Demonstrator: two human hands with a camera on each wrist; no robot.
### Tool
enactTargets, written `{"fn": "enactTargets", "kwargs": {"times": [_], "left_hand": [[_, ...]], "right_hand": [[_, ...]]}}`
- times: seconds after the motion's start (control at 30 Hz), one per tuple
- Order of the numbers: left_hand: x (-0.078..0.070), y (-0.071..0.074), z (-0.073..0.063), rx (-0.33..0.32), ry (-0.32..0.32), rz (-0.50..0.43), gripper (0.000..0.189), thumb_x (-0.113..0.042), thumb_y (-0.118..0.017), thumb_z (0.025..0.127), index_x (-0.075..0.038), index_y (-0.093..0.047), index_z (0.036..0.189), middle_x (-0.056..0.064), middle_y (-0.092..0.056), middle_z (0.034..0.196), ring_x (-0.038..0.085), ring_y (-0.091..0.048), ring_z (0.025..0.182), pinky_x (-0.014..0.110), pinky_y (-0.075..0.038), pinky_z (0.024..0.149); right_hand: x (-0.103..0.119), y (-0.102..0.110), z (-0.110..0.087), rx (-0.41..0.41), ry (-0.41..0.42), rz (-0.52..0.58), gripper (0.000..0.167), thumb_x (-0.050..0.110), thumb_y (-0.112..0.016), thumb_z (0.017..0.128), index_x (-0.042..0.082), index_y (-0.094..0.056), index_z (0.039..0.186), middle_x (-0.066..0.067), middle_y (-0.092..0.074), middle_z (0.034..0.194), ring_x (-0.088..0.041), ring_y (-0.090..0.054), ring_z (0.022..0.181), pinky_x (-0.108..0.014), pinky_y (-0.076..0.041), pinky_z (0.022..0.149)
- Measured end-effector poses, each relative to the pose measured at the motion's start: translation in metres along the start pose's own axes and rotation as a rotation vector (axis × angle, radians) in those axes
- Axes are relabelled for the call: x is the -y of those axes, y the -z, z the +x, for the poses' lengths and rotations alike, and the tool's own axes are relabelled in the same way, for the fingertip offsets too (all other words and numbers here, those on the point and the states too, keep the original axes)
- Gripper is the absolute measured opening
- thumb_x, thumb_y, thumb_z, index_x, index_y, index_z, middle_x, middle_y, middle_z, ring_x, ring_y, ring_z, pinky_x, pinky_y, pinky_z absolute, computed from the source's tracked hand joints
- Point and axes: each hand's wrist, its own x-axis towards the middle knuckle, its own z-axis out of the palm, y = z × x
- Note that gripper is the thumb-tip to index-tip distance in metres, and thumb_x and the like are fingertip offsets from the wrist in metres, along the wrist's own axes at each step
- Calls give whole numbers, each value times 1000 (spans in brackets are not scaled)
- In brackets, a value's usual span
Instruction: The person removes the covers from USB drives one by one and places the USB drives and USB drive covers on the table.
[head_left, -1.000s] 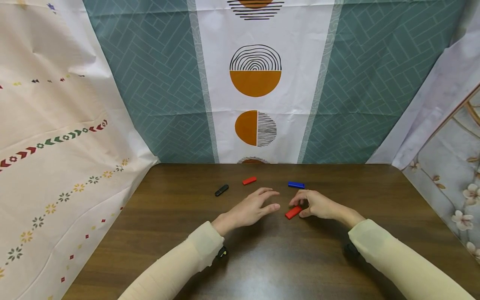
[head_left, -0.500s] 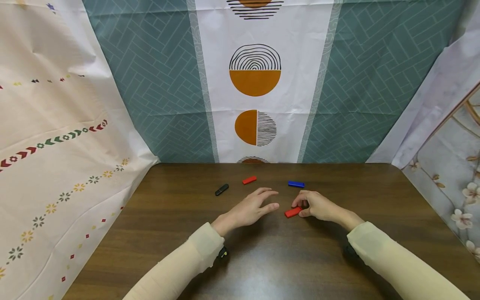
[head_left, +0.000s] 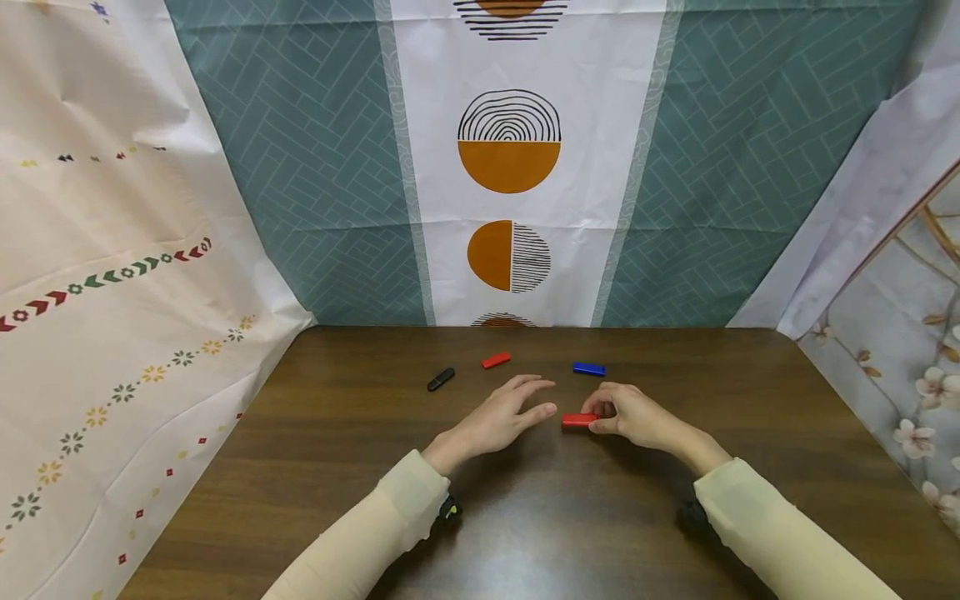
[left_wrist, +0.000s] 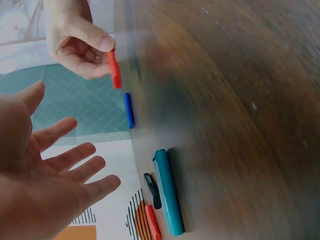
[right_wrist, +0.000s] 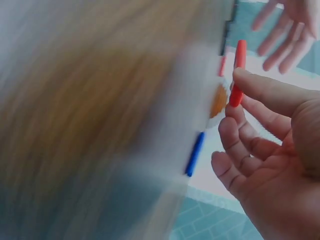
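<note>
Between thumb and fingertips, my right hand point(head_left: 633, 414) pinches a small red USB stick point(head_left: 576, 422), one end pointing left. The right wrist view shows this red USB stick point(right_wrist: 240, 54) held on edge. My left hand point(head_left: 495, 421) is spread in the air to its left, palm turned inward, holding nothing. In the left wrist view the fingers point(left_wrist: 82, 172) of that hand are apart and relaxed. Behind the right hand lies a blue USB stick point(head_left: 588, 369). A second red USB stick point(head_left: 496, 361) and a black USB stick point(head_left: 441, 380) lie beyond the left hand.
A teal capped marker point(left_wrist: 169, 192) lies on the brown wooden table point(head_left: 315, 467), hidden behind the left hand in the head view. A patterned cloth point(head_left: 352, 167) hangs at the table's back edge, with further cloths at both sides.
The held red USB stick has turned from slanting to nearly level and shifted slightly left and away, the right hand turning with it. The left hand stays almost still.
</note>
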Motion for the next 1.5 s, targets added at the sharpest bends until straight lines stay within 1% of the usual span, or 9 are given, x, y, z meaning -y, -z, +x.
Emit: {"fn": "enactTargets", "kwargs": {"times": [0.23, 0.47, 0.53, 0.67, 0.8, 1.07, 1.23, 1.37, 1.5], "left_hand": [[2, 0, 2, -33, -9, -55, 58, -48, -50, 109, -14, -48, 156, 12, -38, 163, 29, -38, 149, 54, -35, 118], [4, 3, 3, -76, 10, -91, 55, -48, -51, 109, -19, -48, 156, 8, -38, 163, 28, -37, 150, 55, -34, 118], [4, 4, 3, -81, 8, -103, 55, -48, -51, 109, -19, -48, 156, 7, -38, 164, 29, -39, 148, 54, -35, 118], [4, 6, 3, -96, -6, -130, 55, -45, -52, 109, -16, -48, 156, 11, -38, 163, 33, -44, 145, 54, -38, 116], [5, 8, 4, -125, -17, -144, 54, -44, -52, 109, -15, -49, 155, 10, -43, 160, 33, -44, 145, 52, -39, 116], [7, 10, 6, -191, -6, -170, 57, -42, -59, 107, -15, -49, 155, 7, -47, 157, 30, -42, 146, 55, -37, 116], [7, 11, 7, -252, -4, -242, 59, -36, -70, 102, -13, -51, 153, 9, -52, 151, 32, -48, 140, 54, -40, 114], [7, 11, 7, -302, -13, -301, 57, -30, -74, 99, -10, -55, 150, 10, -57, 143, 35, -52, 134, 53, -41, 114], [8, 9, 7, -343, -12, -313, 54, -27, -75, 98, -11, -58, 147, 10, -60, 138, 35, -56, 130, 53, -43, 112]], "right_hand": [[17, -2, -1, -97, -11, 49, 13, 6, -81, 89, 8, -77, 101, 4, -62, 87, -13, -55, 78, -27, -47, 67], [30, -6, 3, -138, -15, 95, 14, 7, -81, 90, 8, -77, 104, 3, -63, 90, -14, -57, 80, -29, -49, 70], [33, -7, 5, -146, -10, 104, 14, 7, -80, 91, 8, -77, 105, 3, -63, 90, -14, -58, 80, -29, -50, 70], [38, -6, 10, -182, 7, 109, 16, 4, -80, 90, 6, -77, 106, 2, -63, 90, -15, -57, 78, -29, -50, 69], [42, -5, 14, -229, 18, 110, 18, 0, -81, 88, 5, -77, 105, 1, -62, 89, -16, -57, 77, -28, -49, 68], [47, -4, 21, -271, 28, 94, 20, 1, -81, 89, 6, -77, 108, 0, -61, 93, -17, -57, 82, -28, -49, 70], [53, -3, 26, -299, 37, 75, 19, 2, -82, 89, 6, -77, 108, -1, -60, 93, -18, -57, 83, -29, -48, 70], [56, -3, 29, -321, 49, 65, 20, 3, -82, 89, 5, -77, 108, -2, -60, 93, -18, -57, 83, -29, -48, 70], [60, -5, 32, -337, 56, 57, 20, 1, -81, 89, 5, -77, 109, -2, -61, 95, -17, -59, 84, -29, -48, 71]]}}
